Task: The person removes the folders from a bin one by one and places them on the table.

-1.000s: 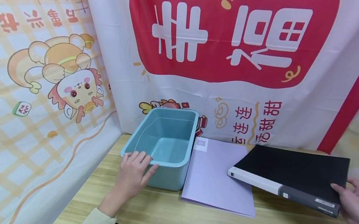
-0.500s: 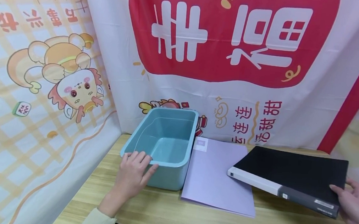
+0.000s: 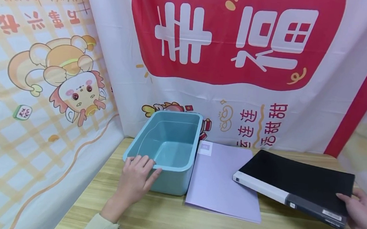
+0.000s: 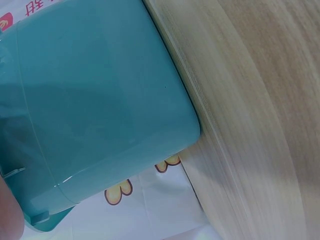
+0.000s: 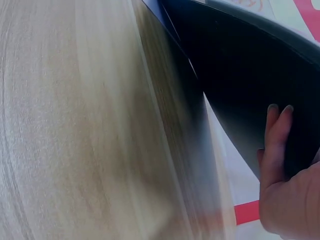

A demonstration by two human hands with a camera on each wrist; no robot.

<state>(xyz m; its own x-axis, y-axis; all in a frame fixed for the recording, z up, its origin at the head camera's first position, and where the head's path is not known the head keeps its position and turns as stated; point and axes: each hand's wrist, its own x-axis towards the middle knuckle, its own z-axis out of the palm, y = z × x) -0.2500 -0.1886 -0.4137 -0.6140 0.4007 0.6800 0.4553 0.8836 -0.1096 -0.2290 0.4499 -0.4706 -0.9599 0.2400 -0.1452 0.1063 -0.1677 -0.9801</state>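
My left hand (image 3: 136, 177) grips the near rim of a light blue plastic bin (image 3: 171, 180), fingers over the edge and thumb outside. In the left wrist view the bin's side wall (image 4: 105, 100) fills much of the frame. On the right, my right hand (image 3: 363, 214) holds a black binder (image 3: 299, 179) by its right edge, thumb on top and fingers beneath. The binder is tilted, its right end raised and its left end over a lilac folder (image 3: 223, 183). The right wrist view shows my fingers (image 5: 276, 145) against the binder's underside (image 5: 250, 75).
The lilac folder lies flat on the wooden table (image 3: 167, 222), right beside the bin. Behind the table hangs a white and red printed cloth (image 3: 224, 92). A checked cloth with cartoon figures (image 3: 39, 116) covers the left side.
The binder's right end has dipped slightly toward me, along with my right hand. My left hand, the bin and the lilac folder have stayed in place.
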